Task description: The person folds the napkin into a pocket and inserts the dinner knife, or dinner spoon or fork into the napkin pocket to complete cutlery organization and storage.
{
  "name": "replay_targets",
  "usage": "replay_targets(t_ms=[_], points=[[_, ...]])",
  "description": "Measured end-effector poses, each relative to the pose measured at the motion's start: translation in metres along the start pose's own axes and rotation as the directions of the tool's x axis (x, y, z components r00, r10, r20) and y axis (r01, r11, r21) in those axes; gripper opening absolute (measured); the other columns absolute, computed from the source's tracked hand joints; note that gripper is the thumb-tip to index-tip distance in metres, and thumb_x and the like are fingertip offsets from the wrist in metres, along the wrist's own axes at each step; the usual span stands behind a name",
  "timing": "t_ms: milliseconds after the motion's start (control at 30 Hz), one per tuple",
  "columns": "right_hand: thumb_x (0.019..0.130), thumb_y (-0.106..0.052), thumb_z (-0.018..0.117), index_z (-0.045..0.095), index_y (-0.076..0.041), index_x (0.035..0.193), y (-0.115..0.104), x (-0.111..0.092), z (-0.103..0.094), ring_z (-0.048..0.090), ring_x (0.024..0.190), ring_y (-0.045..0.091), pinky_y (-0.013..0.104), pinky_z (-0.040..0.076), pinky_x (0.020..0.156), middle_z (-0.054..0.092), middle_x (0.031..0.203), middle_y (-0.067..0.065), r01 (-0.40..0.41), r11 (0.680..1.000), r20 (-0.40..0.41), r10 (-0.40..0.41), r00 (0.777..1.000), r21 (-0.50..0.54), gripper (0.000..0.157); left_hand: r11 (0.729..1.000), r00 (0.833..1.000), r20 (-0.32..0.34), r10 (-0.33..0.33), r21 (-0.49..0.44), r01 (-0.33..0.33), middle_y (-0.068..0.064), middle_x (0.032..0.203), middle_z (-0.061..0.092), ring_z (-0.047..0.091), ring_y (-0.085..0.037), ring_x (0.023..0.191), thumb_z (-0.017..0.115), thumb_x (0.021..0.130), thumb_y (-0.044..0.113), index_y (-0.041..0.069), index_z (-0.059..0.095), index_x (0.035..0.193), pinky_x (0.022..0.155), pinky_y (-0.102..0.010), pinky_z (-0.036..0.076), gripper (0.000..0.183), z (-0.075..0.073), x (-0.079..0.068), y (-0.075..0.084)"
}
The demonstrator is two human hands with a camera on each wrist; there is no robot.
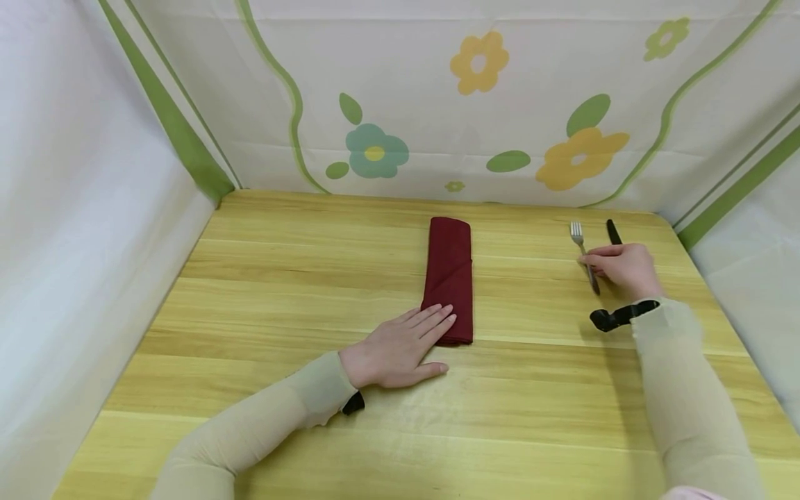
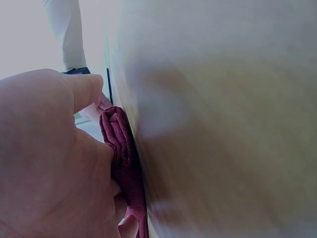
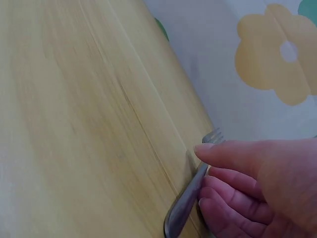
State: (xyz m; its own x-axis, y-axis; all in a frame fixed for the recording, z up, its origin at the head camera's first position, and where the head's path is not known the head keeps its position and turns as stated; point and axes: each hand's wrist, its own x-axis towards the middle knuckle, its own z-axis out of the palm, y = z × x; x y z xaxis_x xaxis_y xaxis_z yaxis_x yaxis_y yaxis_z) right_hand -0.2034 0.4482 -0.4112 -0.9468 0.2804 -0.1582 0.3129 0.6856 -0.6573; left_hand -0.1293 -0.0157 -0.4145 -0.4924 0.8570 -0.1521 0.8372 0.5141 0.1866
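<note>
A dark red folded cloth napkin lies lengthwise near the middle of the table. My left hand rests flat across its near end, fingers straight and the thumb out on the wood. In the left wrist view the napkin's layered folded edge shows beside the palm. At the right, my right hand pinches a metal fork by its handle between thumb and fingers, tines pointing to the back. The right wrist view shows the fork handle just over the wood. A dark knife lies beyond that hand, partly hidden by it.
The wooden table has its back edge against a white curtain printed with flowers. More white cloth hangs at the left and right sides. Black straps sit at both wrists, one with a loose end hanging near the right hand.
</note>
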Motion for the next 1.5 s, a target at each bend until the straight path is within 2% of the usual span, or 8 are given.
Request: replay_targets(t_ms=[333,500,667,767,933,1133,1367,1500], points=[[0.093,-0.036,0.075,0.072,0.008,0.116,-0.007,0.000,0.004,0.066,0.069,0.010,0.025,0.053,0.061,0.073,0.077,-0.002,-0.039,0.999,0.028,0.039,0.999,0.024,0.050,1.000,1.000,-0.003,0.002,-0.001,-0.002,-0.008,0.169,0.010,0.007,-0.023,0.154,0.038,0.107,0.055,0.006,0.015,0.163,0.122,-0.037,0.011,0.078,0.000,-0.001,0.000],[0.094,-0.038,0.073,0.072,0.009,0.112,-0.008,0.001,0.003,0.064,0.071,0.013,0.027,0.051,0.062,0.071,0.076,-0.002,-0.021,1.000,0.083,0.023,0.996,-0.022,0.050,1.000,1.000,-0.013,0.003,0.003,-0.003,-0.007,0.169,0.009,0.006,-0.022,0.154,0.036,0.107,0.056,0.007,0.013,0.164,0.123,-0.037,0.009,0.078,0.005,0.001,-0.002],[0.097,-0.041,0.069,0.069,0.010,0.118,-0.008,-0.001,0.000,0.062,0.076,0.016,0.029,0.051,0.064,0.071,0.084,0.000,0.021,0.999,0.135,-0.014,0.991,-0.050,0.055,1.000,1.000,-0.002,0.000,-0.005,0.000,-0.007,0.169,0.010,0.006,-0.023,0.154,0.038,0.107,0.055,0.007,0.014,0.163,0.123,-0.038,0.010,0.078,0.001,0.000,0.000],[0.099,-0.035,0.069,0.066,0.011,0.123,-0.010,-0.005,-0.001,0.062,0.076,0.012,0.027,0.053,0.065,0.071,0.087,0.000,0.030,0.999,0.161,-0.027,0.987,-0.019,0.052,1.000,1.000,-0.004,-0.001,-0.011,0.001,-0.007,0.169,0.010,0.006,-0.022,0.154,0.038,0.107,0.055,0.007,0.014,0.164,0.123,-0.038,0.010,0.078,0.002,0.000,0.000],[0.098,-0.021,0.070,0.056,0.012,0.137,-0.013,-0.011,-0.004,0.067,0.080,0.006,0.026,0.057,0.072,0.074,0.096,-0.001,-0.019,0.995,0.220,-0.004,0.975,0.100,0.053,1.000,1.000,-0.005,0.000,-0.004,-0.001,-0.007,0.169,0.009,0.005,-0.022,0.154,0.037,0.107,0.056,0.007,0.014,0.164,0.123,-0.038,0.009,0.079,0.003,0.000,-0.001],[0.100,-0.021,0.069,0.050,0.011,0.143,-0.013,-0.015,-0.007,0.069,0.085,0.004,0.028,0.058,0.078,0.074,0.105,0.001,-0.059,0.990,0.266,0.023,0.964,0.127,0.057,1.000,1.000,-0.015,0.006,-0.007,-0.006,-0.007,0.170,0.009,0.005,-0.023,0.154,0.038,0.107,0.057,0.007,0.013,0.164,0.123,-0.039,0.010,0.080,0.004,0.000,-0.001],[0.096,-0.030,0.075,0.054,0.009,0.141,-0.014,-0.020,-0.004,0.071,0.087,0.004,0.026,0.058,0.080,0.074,0.099,-0.007,-0.084,0.981,0.244,0.040,0.969,0.174,0.062,1.000,1.000,-0.011,0.007,-0.005,-0.007,-0.008,0.169,0.009,0.006,-0.022,0.154,0.038,0.107,0.056,0.006,0.015,0.163,0.123,-0.038,0.009,0.078,0.003,0.000,-0.001],[0.096,-0.025,0.075,0.060,0.007,0.135,-0.023,-0.025,-0.002,0.071,0.086,0.004,0.027,0.058,0.081,0.073,0.094,-0.011,-0.066,0.955,0.207,0.004,0.978,0.290,0.054,1.000,1.000,-0.013,0.006,-0.012,-0.006,-0.008,0.169,0.009,0.006,-0.023,0.154,0.038,0.107,0.057,0.006,0.015,0.163,0.123,-0.038,0.009,0.080,0.003,-0.001,-0.001]])
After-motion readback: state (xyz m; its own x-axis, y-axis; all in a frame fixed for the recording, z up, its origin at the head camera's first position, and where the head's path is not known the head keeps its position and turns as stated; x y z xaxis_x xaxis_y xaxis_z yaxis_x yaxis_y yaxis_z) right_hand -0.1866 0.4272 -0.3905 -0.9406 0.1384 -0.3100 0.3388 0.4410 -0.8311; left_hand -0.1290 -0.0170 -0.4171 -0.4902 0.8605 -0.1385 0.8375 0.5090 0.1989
